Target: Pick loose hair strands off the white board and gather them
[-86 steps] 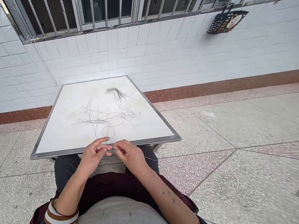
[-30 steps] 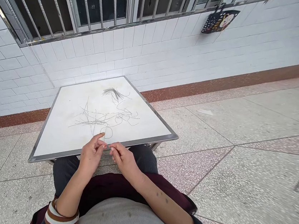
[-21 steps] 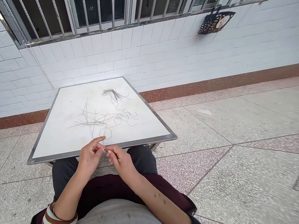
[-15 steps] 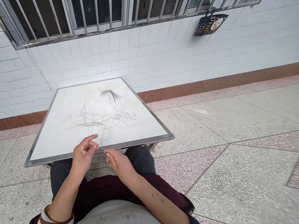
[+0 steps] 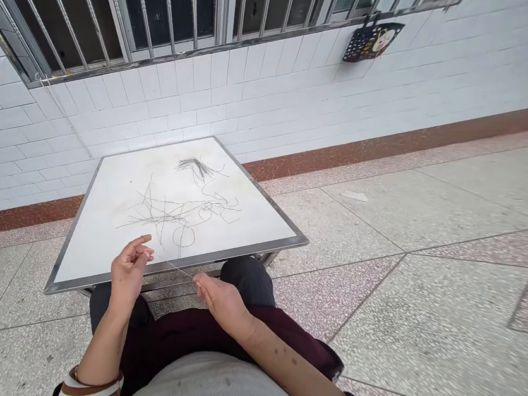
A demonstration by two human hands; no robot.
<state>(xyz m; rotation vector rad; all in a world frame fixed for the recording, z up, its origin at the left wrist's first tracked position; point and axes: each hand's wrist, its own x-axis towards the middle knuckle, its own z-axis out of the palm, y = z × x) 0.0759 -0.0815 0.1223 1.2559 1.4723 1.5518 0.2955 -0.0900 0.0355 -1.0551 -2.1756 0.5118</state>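
A thin wire stretches between my two hands, just off the near edge of the table, and shows as a pale line. Thumb and index finger of my left hand are pinched on one end, the other fingers loosely bent. My right hand is closed on the other end, its fingertips pointing left. On the white table beyond lie scattered thin dark wires, some straight and crossing, some bent. One wire loop lies near the front edge. A denser bundle of short wires rests farther back.
The table has a grey metal rim and stands against a white tiled wall. Barred windows run above. A black patterned bag hangs from the bars. A white scrap lies on the speckled floor.
My hands have moved apart: the left one went left, the right one slightly right and down. More of the wire between them now shows.
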